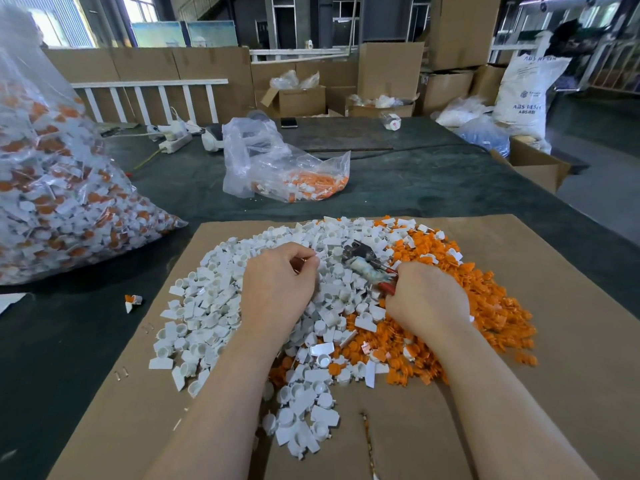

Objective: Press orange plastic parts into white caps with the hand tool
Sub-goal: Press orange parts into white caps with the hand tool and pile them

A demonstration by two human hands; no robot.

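A cardboard sheet (519,393) is laid on the near edge of the worktop, and a heap of white caps (207,306) is spread over its left half, with orange plastic parts (485,306) piled toward its right edge. Over the heap, a small white piece is pinched in the curled fingers of the left hand (277,282). The red handles of the hand tool (363,263) are gripped by the right hand (427,299), its metal head resting on the caps. Farther back, a clear bag (284,168) of orange pieces lies mid-worktop, and a large filled bag (59,185) stands at the left edge.
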